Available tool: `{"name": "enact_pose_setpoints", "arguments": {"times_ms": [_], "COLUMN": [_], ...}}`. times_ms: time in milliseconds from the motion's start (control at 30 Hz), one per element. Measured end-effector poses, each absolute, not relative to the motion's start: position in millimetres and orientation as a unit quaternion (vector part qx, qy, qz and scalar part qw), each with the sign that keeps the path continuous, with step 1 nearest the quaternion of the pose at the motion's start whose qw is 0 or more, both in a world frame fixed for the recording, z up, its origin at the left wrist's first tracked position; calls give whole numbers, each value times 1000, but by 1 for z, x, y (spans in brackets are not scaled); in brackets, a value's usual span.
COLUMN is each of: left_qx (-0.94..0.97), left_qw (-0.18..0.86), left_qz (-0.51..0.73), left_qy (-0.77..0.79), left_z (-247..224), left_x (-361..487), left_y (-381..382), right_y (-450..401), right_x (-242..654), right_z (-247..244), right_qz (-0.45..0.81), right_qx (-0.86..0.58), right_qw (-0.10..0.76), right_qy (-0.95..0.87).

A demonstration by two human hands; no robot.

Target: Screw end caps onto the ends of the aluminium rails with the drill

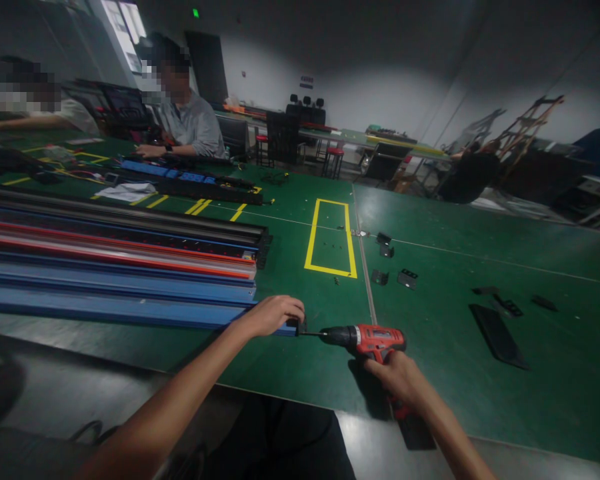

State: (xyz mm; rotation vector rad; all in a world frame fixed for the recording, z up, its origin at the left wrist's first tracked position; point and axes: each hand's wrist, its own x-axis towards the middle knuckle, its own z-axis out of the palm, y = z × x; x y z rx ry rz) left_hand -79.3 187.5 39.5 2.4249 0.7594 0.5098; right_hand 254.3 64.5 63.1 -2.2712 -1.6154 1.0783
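My right hand (397, 377) is wrapped round the grip of a red and black cordless drill (380, 339). The drill points left, and its long thin bit (313, 333) reaches the end of the nearest blue metal profile (180, 319). At that end sits a small black end piece (300, 325), partly covered by my fingers. My left hand (275, 315) lies over the profile's end with its fingers curled down around it. Whether a screw is at the bit's tip is too small to tell.
More long blue, red and black profiles (115, 250) lie parallel behind it. Small black brackets (380, 277) and a dark flat plate (497, 337) are on the green table (440, 393). Yellow tape (310, 247) marks a rectangle around tiny screws. Two people (193, 130) sit across at the left.
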Motion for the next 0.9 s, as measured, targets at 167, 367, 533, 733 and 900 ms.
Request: {"name": "enact_pose_setpoints", "arguments": {"times_ms": [167, 367, 533, 733, 900], "left_qx": [901, 899, 901, 901, 900], "left_qw": [275, 271, 268, 262, 263], "left_qz": [189, 193, 196, 196, 199], "left_qy": [278, 284, 280, 284, 286], "left_z": [39, 38, 39, 39, 39], "left_x": [-79, -79, -79, -79, -78], "left_y": [188, 188, 188, 187, 187], "right_y": [65, 65, 65, 65, 65], "right_x": [255, 256, 257, 256, 255], "right_z": [58, 56, 54, 58, 60], "right_qz": [358, 352, 362, 362, 353], "right_qx": [-758, -763, -764, -759, -760], "right_qw": [77, 75, 76, 78, 79], "right_qy": [-540, -538, -529, -536, -541]}}
